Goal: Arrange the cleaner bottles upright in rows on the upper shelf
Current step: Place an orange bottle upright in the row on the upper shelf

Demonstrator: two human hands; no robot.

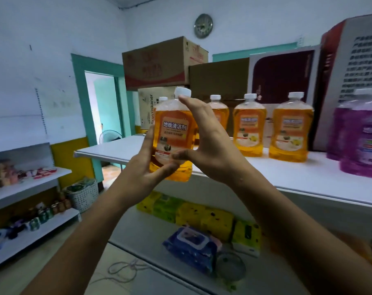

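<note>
- Orange cleaner bottle (174, 133) is held upright in the air at the front edge of the upper shelf (266, 175), left of the standing bottles (288, 126).
- Left hand (142, 175) grips its base; right hand (204, 135) clasps its side.
- Risk: set too near the lip, it may topple off.

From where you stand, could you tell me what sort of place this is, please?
Probably a small shop or its stockroom: matching orange cleaner bottles in a row on a white shelf, stacked cartons behind, packaged goods on the shelf below.
</note>
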